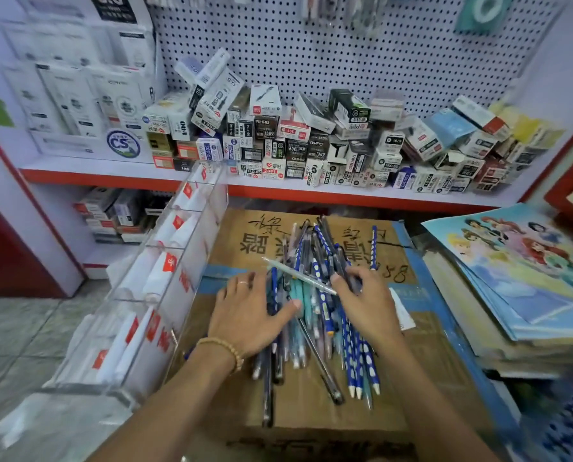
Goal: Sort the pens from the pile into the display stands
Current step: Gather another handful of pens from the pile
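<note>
The shelf unit (298, 190), white with a red front edge, spans the rear; its pegboard back (361, 45) carries hanging items cut off by the upper frame edge. Small pen boxes (311, 141) are heaped along the shelf, their print mostly too small to read.

The cardboard carton (408, 331) stands in front of the shelf and serves as the work surface; its near edge is cut off by the lower frame. A stack of illustrated books (518, 271) lies just right of the carton, leaving bare cardboard only in a narrow strip on that side.

The clear acrylic display stand (145, 295), divided into compartments, touches the carton's left edge. White and red inserts show inside; the compartment contents are hard to make out.

The pen pile (315, 315) lies across the carton's centre, between the two hands.

The left hand (250, 316) lies flat, fingers spread and straight, pressing on the pile's left side. A bead bracelet (227, 350) circles its wrist.

The right hand (366, 303) is curled and pinches a pale translucent pen (298, 275) above the pile; dark pens also appear under its fingers, though that grasp is unclear.
</note>
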`<action>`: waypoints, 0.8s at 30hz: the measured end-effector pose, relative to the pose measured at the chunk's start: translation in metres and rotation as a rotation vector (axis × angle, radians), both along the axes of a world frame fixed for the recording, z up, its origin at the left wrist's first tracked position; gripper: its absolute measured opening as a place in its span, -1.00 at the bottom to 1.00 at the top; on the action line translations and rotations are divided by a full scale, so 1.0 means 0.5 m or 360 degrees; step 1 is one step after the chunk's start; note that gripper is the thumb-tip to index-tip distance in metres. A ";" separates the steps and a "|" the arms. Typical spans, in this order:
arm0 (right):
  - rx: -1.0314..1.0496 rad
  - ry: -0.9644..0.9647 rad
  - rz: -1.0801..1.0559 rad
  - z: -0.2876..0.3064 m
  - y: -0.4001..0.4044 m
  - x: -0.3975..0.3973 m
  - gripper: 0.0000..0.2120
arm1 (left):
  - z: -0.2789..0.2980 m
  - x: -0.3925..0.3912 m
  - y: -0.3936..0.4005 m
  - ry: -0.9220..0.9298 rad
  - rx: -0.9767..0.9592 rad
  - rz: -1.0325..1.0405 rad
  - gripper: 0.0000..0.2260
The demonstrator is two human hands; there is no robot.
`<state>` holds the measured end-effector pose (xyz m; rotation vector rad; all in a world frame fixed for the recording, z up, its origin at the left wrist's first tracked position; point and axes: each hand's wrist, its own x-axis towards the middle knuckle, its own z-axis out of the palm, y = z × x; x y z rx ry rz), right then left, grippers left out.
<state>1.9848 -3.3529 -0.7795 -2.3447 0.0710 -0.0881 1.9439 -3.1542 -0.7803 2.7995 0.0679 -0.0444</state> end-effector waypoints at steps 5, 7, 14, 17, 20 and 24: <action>-0.0047 0.0136 0.0160 -0.003 0.001 -0.006 -0.13 | 0.004 0.005 -0.013 -0.0073 -0.0120 -0.0043 -0.23; -0.0241 0.0188 0.0161 -0.009 0.006 0.004 0.03 | 0.009 0.013 -0.012 -0.0078 -0.0332 -0.0033 -0.30; -0.0177 0.0023 0.0119 -0.021 -0.006 0.023 -0.51 | 0.026 0.012 0.008 -0.0058 -0.0411 0.0077 -0.43; -0.0255 0.0066 0.0043 0.001 -0.006 0.011 -0.42 | 0.038 -0.021 -0.001 0.0107 -0.0015 0.0228 -0.12; -0.0553 0.0318 -0.0023 0.025 -0.006 -0.022 0.06 | 0.041 -0.046 -0.022 0.0214 0.0166 0.0265 -0.02; -0.0627 0.0314 0.0057 0.010 -0.013 -0.061 0.19 | 0.038 -0.037 -0.017 0.0163 -0.0129 0.0240 -0.31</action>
